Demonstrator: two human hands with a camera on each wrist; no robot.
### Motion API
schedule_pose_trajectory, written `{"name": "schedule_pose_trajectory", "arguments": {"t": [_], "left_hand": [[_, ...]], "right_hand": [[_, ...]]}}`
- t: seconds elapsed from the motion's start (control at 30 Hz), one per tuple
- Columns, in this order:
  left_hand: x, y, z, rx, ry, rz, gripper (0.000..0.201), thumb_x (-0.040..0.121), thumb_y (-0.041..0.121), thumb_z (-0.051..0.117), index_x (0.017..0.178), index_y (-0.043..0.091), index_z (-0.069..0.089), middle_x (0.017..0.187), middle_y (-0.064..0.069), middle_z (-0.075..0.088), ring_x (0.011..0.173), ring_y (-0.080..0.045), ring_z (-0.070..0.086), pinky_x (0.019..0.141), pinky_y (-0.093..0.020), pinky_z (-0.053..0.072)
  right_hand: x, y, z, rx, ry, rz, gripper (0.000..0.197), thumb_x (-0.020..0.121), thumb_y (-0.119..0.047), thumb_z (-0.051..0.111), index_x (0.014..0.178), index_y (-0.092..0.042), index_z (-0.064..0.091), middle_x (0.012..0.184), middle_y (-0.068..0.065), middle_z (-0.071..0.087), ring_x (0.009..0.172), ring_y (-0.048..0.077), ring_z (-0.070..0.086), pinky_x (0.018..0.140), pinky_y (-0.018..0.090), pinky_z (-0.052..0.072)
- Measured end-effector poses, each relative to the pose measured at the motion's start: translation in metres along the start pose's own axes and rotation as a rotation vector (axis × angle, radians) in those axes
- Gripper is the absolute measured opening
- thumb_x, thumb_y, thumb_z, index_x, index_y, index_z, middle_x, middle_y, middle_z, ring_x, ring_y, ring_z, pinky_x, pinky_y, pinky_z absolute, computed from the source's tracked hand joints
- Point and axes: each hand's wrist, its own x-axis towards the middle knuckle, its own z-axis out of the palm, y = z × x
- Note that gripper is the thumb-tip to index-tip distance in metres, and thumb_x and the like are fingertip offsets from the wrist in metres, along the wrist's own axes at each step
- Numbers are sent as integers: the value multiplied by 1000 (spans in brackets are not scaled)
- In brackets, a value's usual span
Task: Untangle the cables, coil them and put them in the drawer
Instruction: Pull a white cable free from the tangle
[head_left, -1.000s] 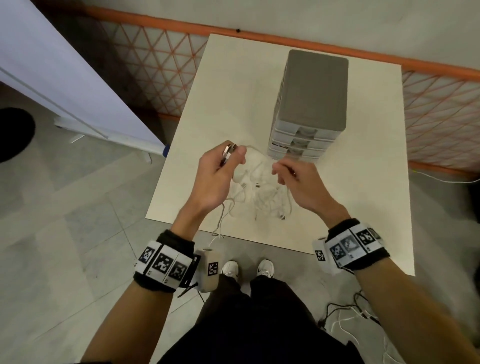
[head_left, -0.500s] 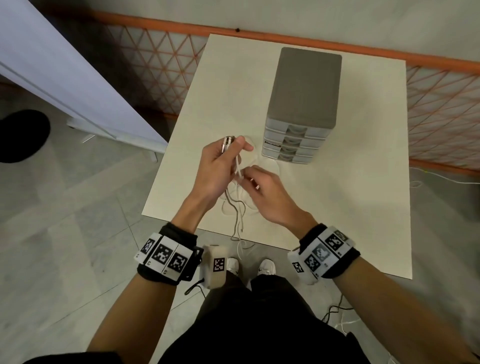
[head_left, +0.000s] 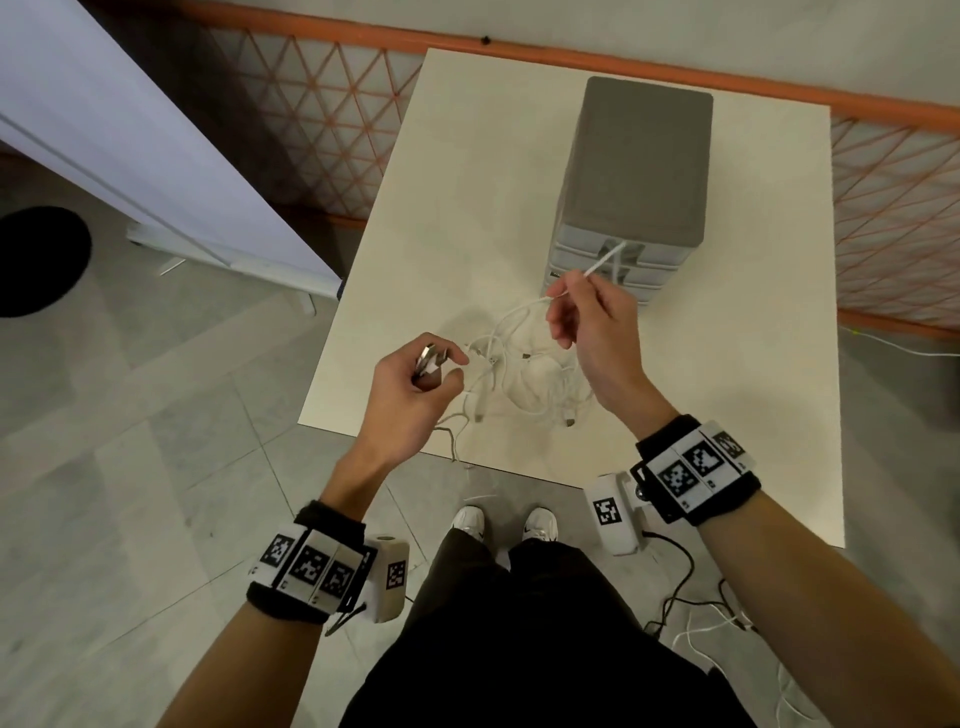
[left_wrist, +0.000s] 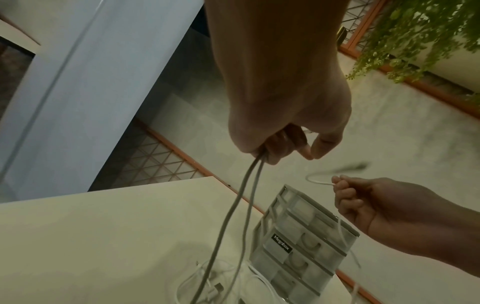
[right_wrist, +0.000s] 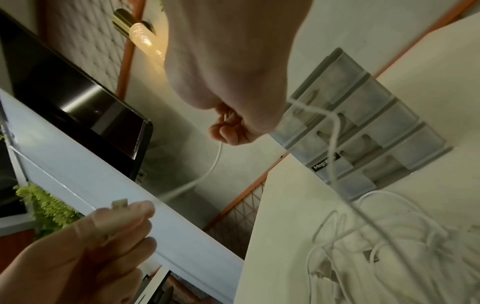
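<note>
A tangle of white cables (head_left: 524, 379) lies on the cream table (head_left: 467, 208) just in front of the grey drawer unit (head_left: 636, 171), whose drawers all look shut. My left hand (head_left: 415, 384) is raised at the table's near left edge and grips cable plug ends (head_left: 430, 358); two strands (left_wrist: 233, 226) hang from its fist to the pile. My right hand (head_left: 592, 322) is lifted in front of the drawers and pinches one white cable (head_left: 597, 267), whose end sticks up past the fingertips. The same cable (right_wrist: 215, 162) trails below that hand.
An orange lattice fence (head_left: 322, 130) runs behind and beside the table. A white panel on a stand (head_left: 130, 156) is at the left. Black and white cords (head_left: 691, 618) lie on the tiled floor by my feet (head_left: 504, 522).
My right hand has left the left hand's side, moved right and up toward the drawer unit, and drawn one white cable out of the tangle. The left hand dropped slightly, keeping its plugs.
</note>
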Motion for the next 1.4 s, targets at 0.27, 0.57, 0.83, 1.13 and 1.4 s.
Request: {"name": "schedule_pose_trajectory", "arguments": {"t": [0.27, 0.57, 0.83, 1.13, 1.4], "left_hand": [[3, -4, 6, -170, 93, -15, 34, 85, 7, 68, 78, 17, 36, 64, 3, 30, 56, -7, 26, 55, -20, 32], [15, 14, 13, -301, 309, 44, 55, 72, 26, 87, 91, 23, 36, 85, -3, 33, 73, -19, 31, 65, -32, 37], [31, 25, 24, -251, 364, 84, 25, 108, 20, 35, 83, 16, 36, 73, -7, 40, 64, -13, 36, 61, -28, 35], [44, 35, 18, -196, 295, 94, 29, 109, 23, 33, 82, 14, 35, 70, -10, 38, 63, -15, 35, 58, -26, 36], [43, 44, 16, -260, 324, 148, 18, 109, 21, 34, 119, 21, 49, 73, -13, 39, 61, -13, 37, 54, -25, 36]], "right_hand": [[0, -6, 17, 114, 79, -20, 32, 105, -13, 42, 82, -7, 64, 63, 4, 61, 52, 16, 51, 47, 26, 38], [-13, 6, 28, 65, 75, 26, 32, 105, -16, 45, 82, -7, 64, 62, 5, 60, 52, 17, 53, 46, 25, 40], [-31, 26, 27, -6, -4, 300, 32, 104, -20, 48, 87, -1, 67, 63, 9, 65, 51, 18, 56, 49, 28, 42], [-37, -16, 36, -686, -168, -421, 7, 93, -18, 65, 96, -12, 66, 84, -1, 64, 75, 12, 59, 71, 21, 47], [-25, -5, 57, -539, -379, -336, 14, 100, -13, 55, 98, -7, 68, 82, 2, 69, 75, 12, 63, 69, 23, 49]]}}
